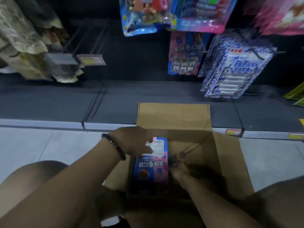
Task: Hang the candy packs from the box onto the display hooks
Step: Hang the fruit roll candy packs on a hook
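Cardboard box sits at 6 o'clock; left hand pinches the blue-pink candy pack inside it, right hand blurred, grip unclear. Blue-white packs hang at 2 o'clock, price tag at 10

The pack under the left fingers is blue and pink with a white label. The box around them is plain brown. Well beyond the fingers, a hung pack shows pink and blue, and the printed packs a blue-and-white pattern. The floor is pale grey.
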The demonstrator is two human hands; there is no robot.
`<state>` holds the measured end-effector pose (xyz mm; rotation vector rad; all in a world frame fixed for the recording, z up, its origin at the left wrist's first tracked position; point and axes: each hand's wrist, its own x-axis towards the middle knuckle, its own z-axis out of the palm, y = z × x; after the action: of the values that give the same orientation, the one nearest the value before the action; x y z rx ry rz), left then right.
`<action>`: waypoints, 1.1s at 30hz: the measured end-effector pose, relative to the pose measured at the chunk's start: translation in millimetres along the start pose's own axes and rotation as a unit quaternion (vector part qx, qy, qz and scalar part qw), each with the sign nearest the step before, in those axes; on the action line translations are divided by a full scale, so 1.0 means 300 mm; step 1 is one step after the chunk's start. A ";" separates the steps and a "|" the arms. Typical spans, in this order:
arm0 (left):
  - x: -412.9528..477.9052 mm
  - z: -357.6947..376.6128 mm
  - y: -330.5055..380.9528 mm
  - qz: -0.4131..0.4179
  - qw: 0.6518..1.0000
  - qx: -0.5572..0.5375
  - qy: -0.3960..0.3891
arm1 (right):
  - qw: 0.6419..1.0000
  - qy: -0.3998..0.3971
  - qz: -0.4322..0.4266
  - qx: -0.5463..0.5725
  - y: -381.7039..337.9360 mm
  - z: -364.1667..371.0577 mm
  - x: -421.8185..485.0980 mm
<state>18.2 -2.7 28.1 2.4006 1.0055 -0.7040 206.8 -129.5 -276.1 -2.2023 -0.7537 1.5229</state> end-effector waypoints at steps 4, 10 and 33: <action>0.004 -0.016 0.005 0.009 1.000 -0.006 -0.025 | 0.999 -0.005 0.035 0.038 0.163 0.101 0.202; 0.020 -0.062 -0.009 0.014 1.000 -0.017 -0.019 | 0.987 0.042 0.102 -0.116 -0.247 0.074 -0.137; -0.029 -0.106 -0.049 -0.051 0.996 -0.014 0.073 | 0.992 -0.036 -0.103 -0.060 -0.635 -0.353 -0.483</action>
<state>11.0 20.2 55.0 2.4195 1.1962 -0.5506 223.3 -65.7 -22.9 -2.0869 -1.0858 1.4949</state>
